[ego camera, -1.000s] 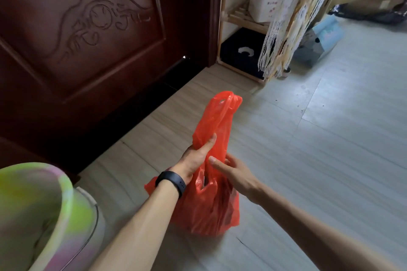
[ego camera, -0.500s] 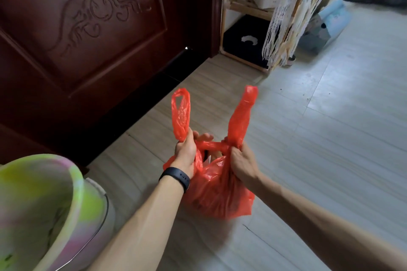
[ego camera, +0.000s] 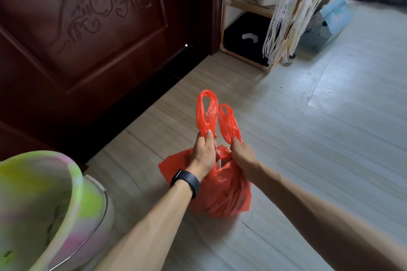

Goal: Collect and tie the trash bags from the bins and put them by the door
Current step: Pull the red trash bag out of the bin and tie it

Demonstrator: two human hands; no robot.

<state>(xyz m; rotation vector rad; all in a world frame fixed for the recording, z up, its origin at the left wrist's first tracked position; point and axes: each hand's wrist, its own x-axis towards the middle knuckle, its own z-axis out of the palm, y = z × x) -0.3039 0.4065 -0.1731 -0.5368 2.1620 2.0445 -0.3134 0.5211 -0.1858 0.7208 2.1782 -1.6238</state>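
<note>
- Presently held: red plastic trash bag (ego camera: 220,196), seated on the tiled floor (ego camera: 308,138) directly below both hands, with its neck gathered between them.
- Left hand (ego camera: 203,154): closed around the root of the left handle loop (ego camera: 206,112), which stands up limp beyond the fingertips. A black wristband (ego camera: 187,179) is worn just behind it.
- Right hand (ego camera: 243,156): closed around the root of the right handle loop (ego camera: 228,123), just beside the left hand.
- Handling, as judged: the film is thin, soft and easily crumpled. The load appears light and the surface is probably slick, so a firm pinch is advised.
- Grasp points: the loops are best taken near their roots, where the film is bunched and likely strongest. The thin body is better left unpulled, as it could tear.
- Carved wooden door (ego camera: 88,39): ahead and to the left of the left hand, near the bag.
- Mottled green bin (ego camera: 44,193): well to the left of the left forearm.
</note>
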